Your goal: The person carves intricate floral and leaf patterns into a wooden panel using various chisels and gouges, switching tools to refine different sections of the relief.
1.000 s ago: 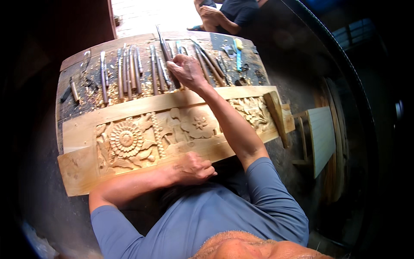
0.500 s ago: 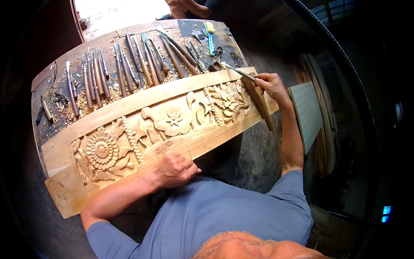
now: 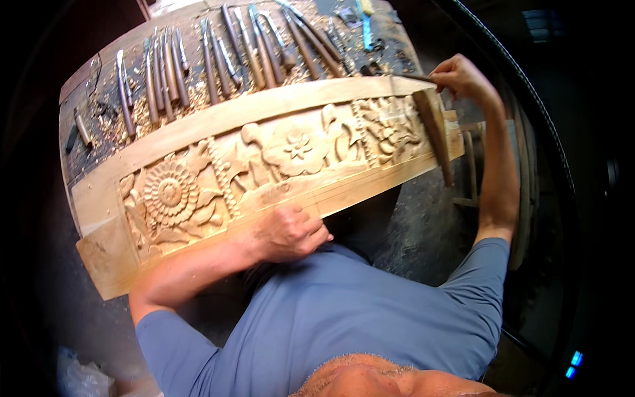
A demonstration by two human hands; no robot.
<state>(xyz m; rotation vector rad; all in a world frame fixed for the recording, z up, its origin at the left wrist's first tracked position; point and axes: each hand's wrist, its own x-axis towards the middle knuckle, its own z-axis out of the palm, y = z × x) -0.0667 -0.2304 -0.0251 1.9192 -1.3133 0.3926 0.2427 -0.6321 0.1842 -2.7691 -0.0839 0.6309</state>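
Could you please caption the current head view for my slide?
Right hand gripping a slender tool, left hand curled at the carved panel.

No text, label, brand, number or sign can be read. None is legible on the relief-carved wooden panel (image 3: 294, 165) around the dial's centre, on the wood-handled chisels (image 3: 267, 56) from 10 to 12 o'clock, on the blue-handled brush (image 3: 367, 30) between 12 and 1, or on the grey-blue T-shirt (image 3: 350, 311) at 6 o'clock.
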